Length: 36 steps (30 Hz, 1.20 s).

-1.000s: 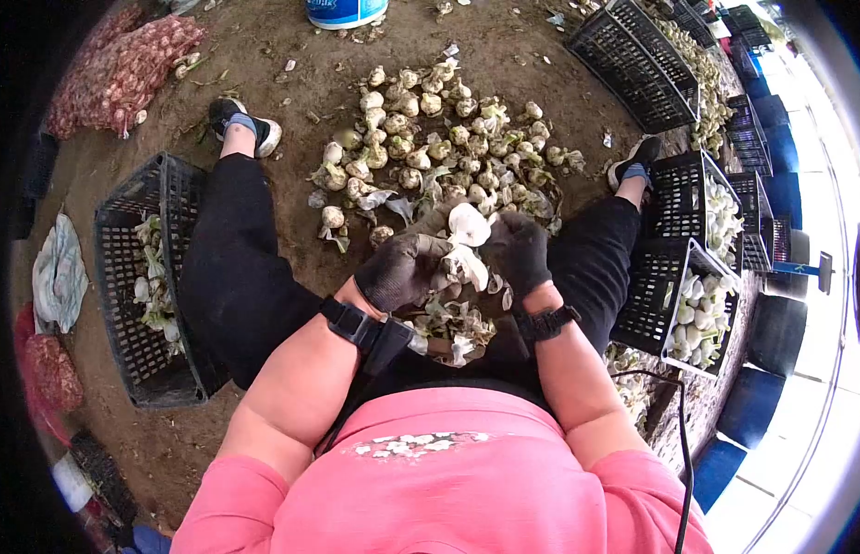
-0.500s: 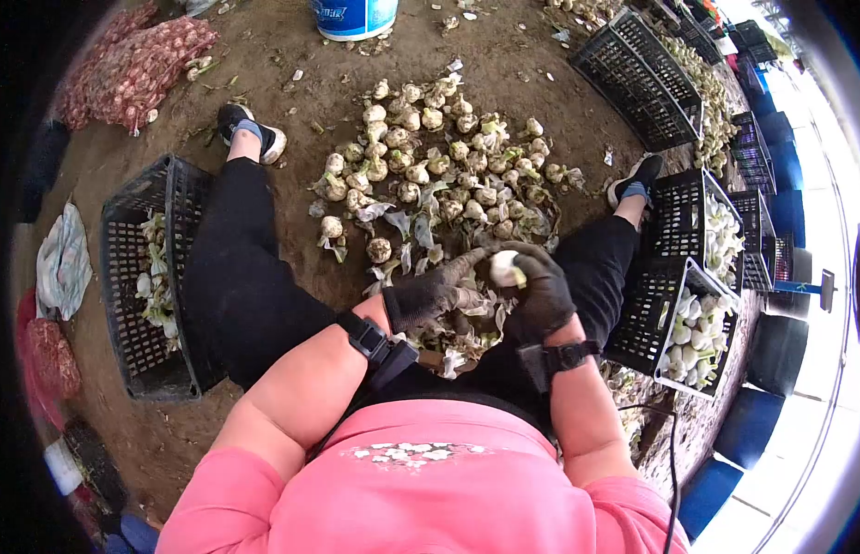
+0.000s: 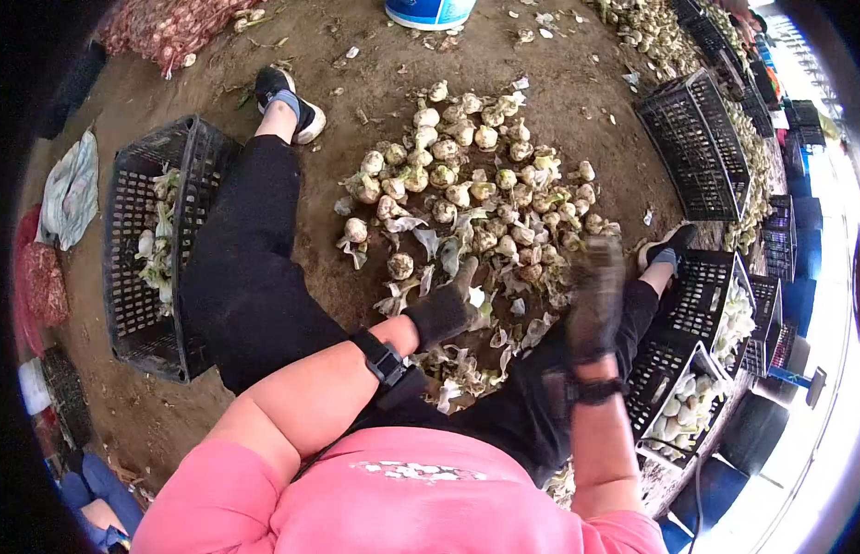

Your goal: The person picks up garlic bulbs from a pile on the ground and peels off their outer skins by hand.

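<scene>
My left hand (image 3: 445, 310), in a dark glove, is at the near edge of a pile of garlic bulbs (image 3: 485, 185). At least one of its fingers is stretched out over loose papery skins (image 3: 458, 365), and I see nothing held in it. My right hand (image 3: 596, 295), also gloved, is at the pile's right side above my right leg. Motion smears its fingers, so what it holds, if anything, does not show. The bulbs on the ground are brownish and soil-marked, with short stems. Cleaned white bulbs (image 3: 684, 415) fill a crate (image 3: 659, 377) at my right.
A black crate (image 3: 125, 277) with some stemmed bulbs stands by my left leg. Beyond my right foot are more black crates (image 3: 693, 148) and heaped bulbs. A blue-and-white bucket (image 3: 430, 13) and red net sacks (image 3: 171, 30) lie farther out.
My right hand has moved right and forward, away from my left hand; the white bulb it held no longer shows. My left hand has shifted slightly. The whole view has turned.
</scene>
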Each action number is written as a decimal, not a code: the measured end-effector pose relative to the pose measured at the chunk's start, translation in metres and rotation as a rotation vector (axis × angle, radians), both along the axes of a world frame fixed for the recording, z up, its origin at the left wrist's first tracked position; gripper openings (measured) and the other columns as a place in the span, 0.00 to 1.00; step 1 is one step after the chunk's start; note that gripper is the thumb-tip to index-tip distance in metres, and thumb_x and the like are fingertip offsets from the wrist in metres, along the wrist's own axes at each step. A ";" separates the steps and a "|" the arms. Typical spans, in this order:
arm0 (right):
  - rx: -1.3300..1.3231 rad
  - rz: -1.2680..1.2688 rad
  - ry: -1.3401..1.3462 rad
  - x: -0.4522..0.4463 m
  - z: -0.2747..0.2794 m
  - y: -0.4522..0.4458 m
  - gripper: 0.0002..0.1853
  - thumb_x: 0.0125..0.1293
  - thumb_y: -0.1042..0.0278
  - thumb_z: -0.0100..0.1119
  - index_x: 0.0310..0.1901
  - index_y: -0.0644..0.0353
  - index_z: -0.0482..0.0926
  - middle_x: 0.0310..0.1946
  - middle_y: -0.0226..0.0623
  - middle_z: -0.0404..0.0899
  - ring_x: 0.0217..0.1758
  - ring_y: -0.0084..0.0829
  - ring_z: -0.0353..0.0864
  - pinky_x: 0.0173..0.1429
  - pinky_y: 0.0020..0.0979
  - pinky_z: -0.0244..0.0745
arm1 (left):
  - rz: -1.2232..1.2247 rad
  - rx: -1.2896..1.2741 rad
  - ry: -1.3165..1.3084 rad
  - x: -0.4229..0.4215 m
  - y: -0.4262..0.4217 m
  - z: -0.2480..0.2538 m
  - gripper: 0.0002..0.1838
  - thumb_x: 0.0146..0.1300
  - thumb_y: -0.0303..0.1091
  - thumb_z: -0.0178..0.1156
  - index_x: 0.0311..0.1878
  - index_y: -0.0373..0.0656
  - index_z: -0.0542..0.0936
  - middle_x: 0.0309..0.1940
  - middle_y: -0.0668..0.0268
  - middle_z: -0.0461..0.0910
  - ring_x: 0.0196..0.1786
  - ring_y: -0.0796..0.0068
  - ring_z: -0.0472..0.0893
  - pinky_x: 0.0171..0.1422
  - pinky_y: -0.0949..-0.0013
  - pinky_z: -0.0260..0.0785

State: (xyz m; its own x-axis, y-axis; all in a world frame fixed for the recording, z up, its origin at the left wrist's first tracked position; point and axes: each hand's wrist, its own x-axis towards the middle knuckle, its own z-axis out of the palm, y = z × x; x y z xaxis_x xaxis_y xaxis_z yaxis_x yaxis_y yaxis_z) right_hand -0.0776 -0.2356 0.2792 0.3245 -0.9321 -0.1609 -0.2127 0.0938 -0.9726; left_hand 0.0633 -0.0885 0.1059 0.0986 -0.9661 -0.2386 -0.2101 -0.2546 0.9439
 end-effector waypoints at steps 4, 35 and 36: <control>0.114 0.730 1.021 0.033 -0.158 0.028 0.21 0.56 0.58 0.57 0.52 0.49 0.78 0.46 0.45 0.80 0.48 0.41 0.80 0.53 0.36 0.73 | 0.040 -0.029 1.102 0.018 0.016 0.076 0.49 0.50 0.16 0.51 0.74 0.46 0.39 0.58 0.60 0.65 0.53 0.75 0.72 0.52 0.73 0.67; -0.843 0.371 0.621 0.152 -0.180 -0.102 0.24 0.56 0.78 0.52 0.57 0.63 0.69 0.55 0.49 0.72 0.60 0.44 0.70 0.65 0.36 0.64 | 0.590 -0.168 0.040 0.003 -0.017 0.046 0.15 0.60 0.33 0.54 0.49 0.36 0.75 0.41 0.51 0.78 0.43 0.57 0.76 0.48 0.59 0.68; -0.759 0.413 0.686 0.171 -0.175 -0.102 0.26 0.55 0.77 0.54 0.59 0.62 0.68 0.58 0.49 0.69 0.62 0.45 0.68 0.64 0.36 0.64 | 0.623 -0.268 0.107 -0.016 -0.031 0.018 0.15 0.62 0.32 0.52 0.50 0.36 0.74 0.42 0.54 0.78 0.43 0.60 0.76 0.49 0.59 0.67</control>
